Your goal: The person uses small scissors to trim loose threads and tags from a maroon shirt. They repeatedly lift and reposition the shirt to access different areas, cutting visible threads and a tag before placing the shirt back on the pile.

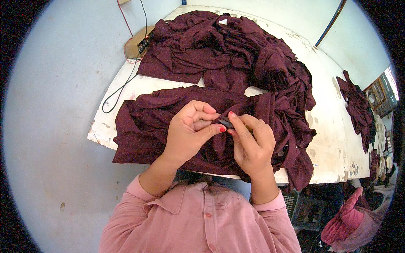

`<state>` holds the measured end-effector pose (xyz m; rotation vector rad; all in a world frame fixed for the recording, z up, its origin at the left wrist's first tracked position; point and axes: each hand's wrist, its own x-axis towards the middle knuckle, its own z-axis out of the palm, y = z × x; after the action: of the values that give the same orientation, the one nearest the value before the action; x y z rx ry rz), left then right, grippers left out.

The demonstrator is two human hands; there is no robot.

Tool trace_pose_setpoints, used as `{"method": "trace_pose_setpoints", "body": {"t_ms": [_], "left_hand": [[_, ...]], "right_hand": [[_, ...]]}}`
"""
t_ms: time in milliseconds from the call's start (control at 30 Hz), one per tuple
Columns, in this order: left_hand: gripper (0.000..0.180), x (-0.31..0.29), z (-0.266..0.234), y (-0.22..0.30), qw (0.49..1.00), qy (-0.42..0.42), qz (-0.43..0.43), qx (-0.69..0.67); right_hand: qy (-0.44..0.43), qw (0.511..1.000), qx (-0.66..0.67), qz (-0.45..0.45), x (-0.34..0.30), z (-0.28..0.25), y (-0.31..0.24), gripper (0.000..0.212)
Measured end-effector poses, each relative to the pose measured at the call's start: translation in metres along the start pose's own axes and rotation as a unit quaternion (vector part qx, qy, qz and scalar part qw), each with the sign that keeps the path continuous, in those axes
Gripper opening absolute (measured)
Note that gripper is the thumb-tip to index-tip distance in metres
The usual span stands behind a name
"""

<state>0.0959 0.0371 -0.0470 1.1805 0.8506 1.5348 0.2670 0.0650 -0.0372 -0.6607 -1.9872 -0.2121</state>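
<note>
Over the near part of the table lies a maroon garment (147, 122), loosely folded and creased. My left hand (187, 133) pinches a raised bit of its cloth between thumb and fingers. Close against it, my right hand (255, 145) grips a small dark tool shaped like thread snips (226, 122). The tip of this tool is at the pinched cloth, between the two thumbs. Most of the tool is hidden inside my right fingers.
A big heap of maroon garments (219, 46) covers the far side of the white table (333, 139). Cables and a brown box (137, 44) are by the wall at left. More dark clothes (358, 109) lie at far right; a person in pink (346, 219) sits lower right, near a grey crate (308, 211).
</note>
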Motion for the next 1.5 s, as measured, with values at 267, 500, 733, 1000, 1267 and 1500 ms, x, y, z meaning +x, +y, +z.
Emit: {"method": "trace_pose_setpoints", "body": {"t_ms": [267,500,733,1000,1267,1500], "left_hand": [[0.037,0.000,-0.001,0.000,1.000,0.002,-0.004,0.005],[0.038,-0.001,-0.002,0.005,0.997,-0.030,-0.067,-0.027],[0.031,-0.008,-0.017,0.000,0.984,-0.160,0.001,0.081],[0.073,-0.005,-0.010,-0.010,0.986,0.053,-0.081,0.138],[0.038,0.003,-0.022,-0.017,0.985,-0.017,-0.129,-0.110],[0.025,0.003,-0.016,-0.006,0.973,0.023,-0.144,-0.178]], "right_hand": [[-0.005,0.998,0.050,0.041,0.001,-0.001,0.000,0.039],[-0.003,0.968,0.188,0.166,0.002,-0.006,0.015,0.044],[-0.106,0.944,0.284,0.133,-0.002,-0.010,0.022,0.031],[-0.004,0.966,0.240,0.102,-0.012,-0.020,0.007,0.019],[0.076,0.975,0.161,0.136,-0.022,-0.026,0.020,0.020],[-0.043,0.965,0.081,0.247,-0.028,-0.029,0.035,0.030]]}}
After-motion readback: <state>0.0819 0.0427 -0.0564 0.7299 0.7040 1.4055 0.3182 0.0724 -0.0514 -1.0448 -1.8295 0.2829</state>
